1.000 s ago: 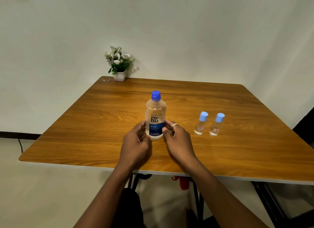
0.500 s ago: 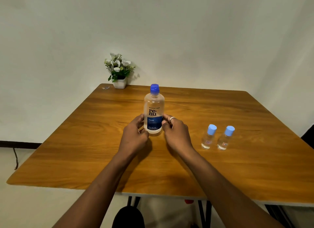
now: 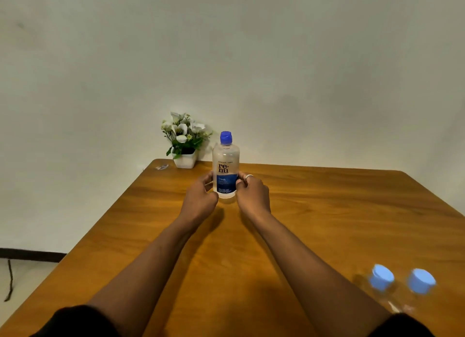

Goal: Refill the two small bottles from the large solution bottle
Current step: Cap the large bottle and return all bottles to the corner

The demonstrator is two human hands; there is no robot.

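Refill barely begun: nothing opened, nothing poured.
Past the fingertips to the left, a potted white flower plant (image 3: 185, 145). Left hand (image 3: 198, 198) curled round one side of the renu solution bottle (image 3: 225, 168), upright on the wooden table (image 3: 339, 211) between both sets of fingers. Ringed right hand (image 3: 253, 194) curled round the other side. Well short of the fingers, far right: left small bottle (image 3: 382, 281) and right small bottle (image 3: 421, 284), blurred, capped, untouched. Still ahead: uncapping, filling each, recapping.

Table (image 3: 327, 223) — glossy grained wood; large bottle (image 3: 225, 165) — clear smooth plastic; its cap (image 3: 225, 137) matt blue.
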